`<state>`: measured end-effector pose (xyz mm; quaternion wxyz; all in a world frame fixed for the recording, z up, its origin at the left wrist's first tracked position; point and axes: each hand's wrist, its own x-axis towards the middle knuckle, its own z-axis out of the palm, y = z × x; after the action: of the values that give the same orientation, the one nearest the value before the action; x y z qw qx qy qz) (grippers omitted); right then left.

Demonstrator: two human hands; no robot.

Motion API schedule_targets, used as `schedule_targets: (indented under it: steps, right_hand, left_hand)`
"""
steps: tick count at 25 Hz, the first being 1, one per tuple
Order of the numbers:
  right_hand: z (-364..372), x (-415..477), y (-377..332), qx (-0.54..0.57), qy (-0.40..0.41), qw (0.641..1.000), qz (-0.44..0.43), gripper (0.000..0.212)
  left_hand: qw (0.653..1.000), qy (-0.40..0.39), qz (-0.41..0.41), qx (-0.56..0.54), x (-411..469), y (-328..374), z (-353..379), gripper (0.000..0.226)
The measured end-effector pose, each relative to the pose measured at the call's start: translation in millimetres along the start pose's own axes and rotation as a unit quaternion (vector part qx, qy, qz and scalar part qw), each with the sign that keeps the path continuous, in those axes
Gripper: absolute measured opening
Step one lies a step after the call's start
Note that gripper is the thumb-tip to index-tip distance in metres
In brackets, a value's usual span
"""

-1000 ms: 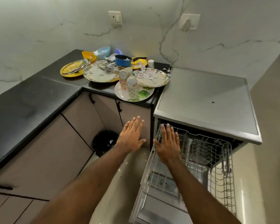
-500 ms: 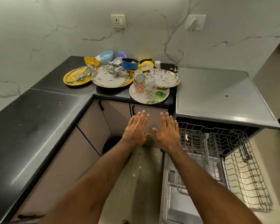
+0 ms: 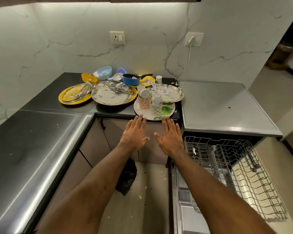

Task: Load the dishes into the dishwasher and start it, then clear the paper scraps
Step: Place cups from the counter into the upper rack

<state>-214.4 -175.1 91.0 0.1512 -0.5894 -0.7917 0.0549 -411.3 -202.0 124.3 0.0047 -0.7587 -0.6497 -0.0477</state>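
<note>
Zero loaded so far: black stone table (image 3: 46, 98) holds all the dishes (image 3: 111, 97), pulled-out wire dishwasher rack (image 3: 243, 166) waits alongside. White leaf-print round plate (image 3: 167, 113) of cups (image 3: 144, 103) sits at its near edge; left hand (image 3: 134, 134), right hand (image 3: 169, 137) at the rim, grip released. Probably lift it level next.

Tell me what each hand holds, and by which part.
Nothing is held: left hand and right hand are both open, fingertips near the leaf-print plate's front rim.
</note>
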Motion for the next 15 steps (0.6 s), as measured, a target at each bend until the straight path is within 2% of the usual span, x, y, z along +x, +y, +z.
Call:
schedule_targets:
  steps: [7,10,15]
  right_hand:
    - [29.0,62.3,11.3,0.036,-0.009,0.999,0.009,0.084]
    - [33.0,102.1,20.7,0.083,0.007,0.997,0.002,0.083]
    - [34.9,185.4,47.6,0.177,0.009,0.984,0.001,0.082]
  left_hand:
    - [0.999,-0.019,0.032,-0.016,66.2,-7.2,12.3,0.096]
    - [0.998,-0.030,0.027,-0.040,100.3,-16.5,14.4,0.095]
    - [0.993,-0.041,-0.033,-0.110,177.0,-29.5,16.9,0.072]
